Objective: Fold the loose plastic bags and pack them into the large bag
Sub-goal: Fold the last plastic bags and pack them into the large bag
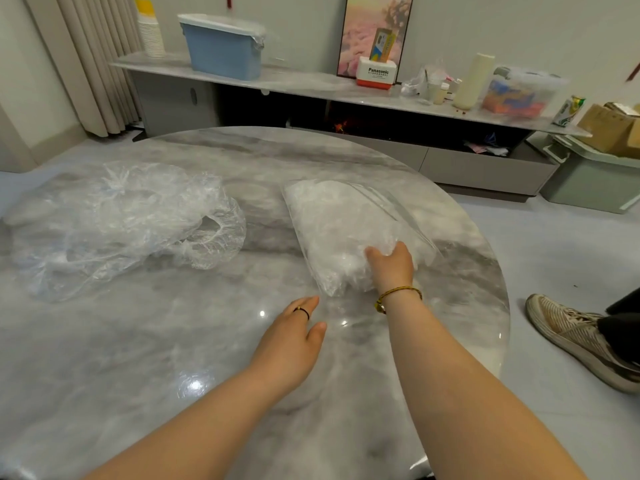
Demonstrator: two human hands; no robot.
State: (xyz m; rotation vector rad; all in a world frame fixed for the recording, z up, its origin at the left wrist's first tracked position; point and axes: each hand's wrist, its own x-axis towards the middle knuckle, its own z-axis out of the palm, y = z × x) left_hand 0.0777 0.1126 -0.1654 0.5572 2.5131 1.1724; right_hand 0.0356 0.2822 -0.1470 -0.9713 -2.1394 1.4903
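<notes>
On the round marble table, the left hand lies open with its fingers straight, pointing at the near corner of the large bag and just short of it. The right hand rests on that bag's near end; its fingertips sink into the plastic, so I cannot tell whether it grips. The large bag lies right of centre, stuffed with white crumpled plastic. Well apart to its left sits 1 heap of loose plastic bags, unfolded. Beyond the table, a blue bin stands on a long sideboard.
</notes>
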